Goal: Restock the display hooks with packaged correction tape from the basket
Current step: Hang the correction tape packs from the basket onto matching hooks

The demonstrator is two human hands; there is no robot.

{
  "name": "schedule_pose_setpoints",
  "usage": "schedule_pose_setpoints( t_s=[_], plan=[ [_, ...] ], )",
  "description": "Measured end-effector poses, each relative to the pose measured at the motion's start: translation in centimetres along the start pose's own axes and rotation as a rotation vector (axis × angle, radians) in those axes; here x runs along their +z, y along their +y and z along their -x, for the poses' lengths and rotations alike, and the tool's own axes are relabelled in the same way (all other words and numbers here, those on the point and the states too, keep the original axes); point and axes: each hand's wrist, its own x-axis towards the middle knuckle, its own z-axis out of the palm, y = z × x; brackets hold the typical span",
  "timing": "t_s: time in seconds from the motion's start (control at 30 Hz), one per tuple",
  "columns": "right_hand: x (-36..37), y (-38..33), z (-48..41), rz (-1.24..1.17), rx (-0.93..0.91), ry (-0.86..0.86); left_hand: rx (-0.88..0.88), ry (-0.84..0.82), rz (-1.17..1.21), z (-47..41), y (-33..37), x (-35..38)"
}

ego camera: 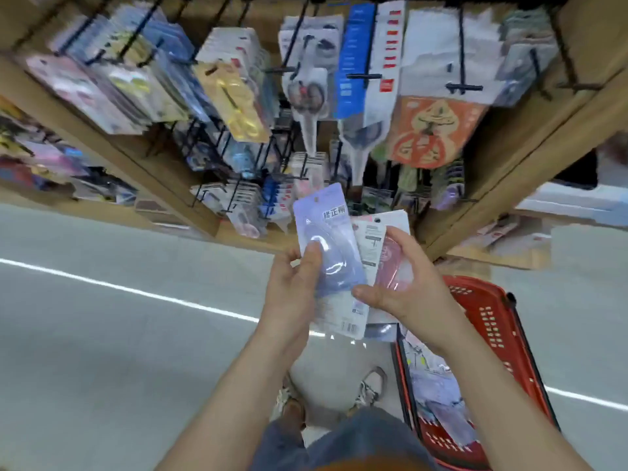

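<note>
We are facing a blurred rack (509, 158) filling the upper frame, its hooks (462, 86) crowded with packs too smeared to read. Open floor (102, 334) is stretching out at left. The basket (492, 311) at lower right is lying partly hidden behind our right arm. At centre our left hand (292, 287) is pinching a purple tape pack (326, 239), long axis upright, hang hole toward the rack. Our right hand (407, 283) is gripping a pink pack (390, 256) overlapping it.
</note>
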Motion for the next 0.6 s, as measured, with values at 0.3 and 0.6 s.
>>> schedule_pose_setpoints(
  t_s=[0.3,0.6],
  plan=[
    [19.9,-4.1,-3.6,0.126,-0.079,-0.244,0.010,0.090,0.400,-0.4,4.6,-21.2],
    [30.5,-7.9,-8.0,0.106,-0.120,-0.288,0.123,0.225,0.357,-2.7,9.3,-34.3]
  ],
)
